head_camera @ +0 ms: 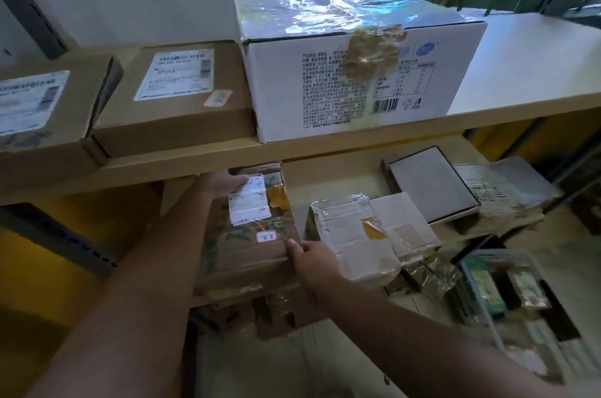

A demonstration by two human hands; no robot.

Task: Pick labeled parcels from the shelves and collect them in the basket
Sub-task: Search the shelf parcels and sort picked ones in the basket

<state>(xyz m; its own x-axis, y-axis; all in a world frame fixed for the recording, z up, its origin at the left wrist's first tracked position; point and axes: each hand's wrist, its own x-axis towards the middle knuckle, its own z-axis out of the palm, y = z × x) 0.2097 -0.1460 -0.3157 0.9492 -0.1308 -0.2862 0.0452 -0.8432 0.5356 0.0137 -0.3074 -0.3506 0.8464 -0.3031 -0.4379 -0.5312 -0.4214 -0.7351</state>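
Head view is showing the brown parcel (250, 235) lying on the lower shelf (292, 176), the left hand (224, 184) gripping its far left edge and the right hand (309, 259) clasping its near corner. The taped parcel (351, 241) is sitting just beside it (likely snagging as it slides out), and the basket is not appearing

Nothing printed could be read clearly. The white box (351, 72) on the upper shelf carried dense small print, a table, a barcode (385, 105) and a round blue logo (426, 49), all too blurred to make out. The two brown boxes beside it each bore a white shipping label (177, 74) with barcodes, the nearer one also a small red-bordered sticker (218, 98). The brown parcel (250, 235) on the lower shelf carried a white label (248, 202) and a similar red-bordered sticker (266, 236), its handwritten marks illegible.
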